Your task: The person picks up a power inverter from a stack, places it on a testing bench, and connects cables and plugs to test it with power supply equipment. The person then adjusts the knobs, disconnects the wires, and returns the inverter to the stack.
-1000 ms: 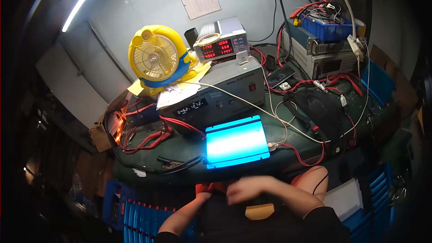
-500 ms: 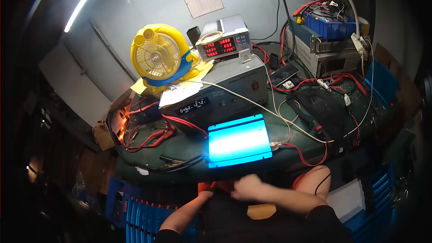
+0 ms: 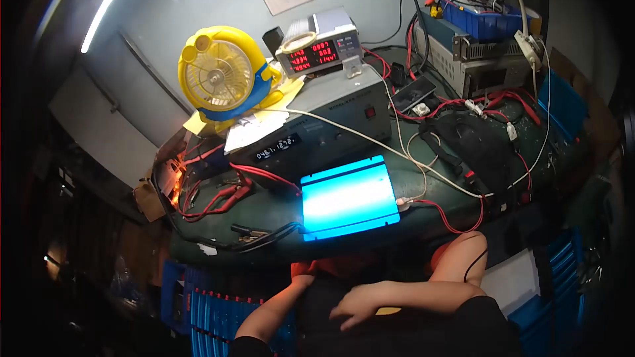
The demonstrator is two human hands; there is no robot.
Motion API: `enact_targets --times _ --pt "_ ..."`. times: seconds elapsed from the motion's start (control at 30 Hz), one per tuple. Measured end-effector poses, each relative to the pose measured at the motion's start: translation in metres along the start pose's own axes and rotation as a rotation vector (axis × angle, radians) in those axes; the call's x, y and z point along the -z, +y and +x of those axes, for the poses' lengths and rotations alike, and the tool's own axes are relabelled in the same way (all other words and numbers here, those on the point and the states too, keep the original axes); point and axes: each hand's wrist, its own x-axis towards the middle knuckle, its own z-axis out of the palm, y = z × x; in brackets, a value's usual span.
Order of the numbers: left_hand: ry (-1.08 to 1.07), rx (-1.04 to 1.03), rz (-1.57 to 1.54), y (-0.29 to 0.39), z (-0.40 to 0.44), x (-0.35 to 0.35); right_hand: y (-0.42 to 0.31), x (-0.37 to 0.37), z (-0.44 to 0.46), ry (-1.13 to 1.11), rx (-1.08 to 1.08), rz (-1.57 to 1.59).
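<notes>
My right hand (image 3: 355, 305) is over my lap, its fingers apart and nothing seen in them, partly in front of a yellow patch (image 3: 388, 311). My left hand (image 3: 303, 272) rests below the bench edge in red light, its fingers hidden in shadow. Beyond both hands, a bright blue metal box (image 3: 349, 198) lies on the green bench (image 3: 278, 192). Black and red cables run into its left side, and a white plug (image 3: 403, 203) sits at its right side.
Behind the box stand a power supply (image 3: 317, 129), a meter with red digits (image 3: 314, 56) and a yellow fan (image 3: 218, 79). Black straps (image 3: 466, 152), red wires and a blue bin (image 3: 479, 21) are at the right. Blue panels (image 3: 231, 317) stand below left.
My right hand has moved lower towards my lap and its fingers have spread. The view has shifted slightly. The red digits on the meter have changed.
</notes>
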Motion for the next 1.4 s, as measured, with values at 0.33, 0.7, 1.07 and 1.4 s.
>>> enact_targets --times 0.33,0.7,1.07,1.4 --pt "-0.182 0.137 -0.005 -0.006 0.007 -0.001 0.001 0.014 0.006 -0.03 -0.559 -0.303" --pt "-0.138 0.017 0.036 -0.012 -0.009 0.004 0.033 0.026 -0.003 0.28 -0.741 -0.029" --pt "-0.467 -0.084 0.349 -0.077 -0.002 -0.026 0.074 0.002 0.04 0.149 -0.619 -0.056" --pt "-0.659 -0.005 0.31 -0.072 0.009 -0.048 0.045 0.024 0.014 0.267 -0.61 0.002"
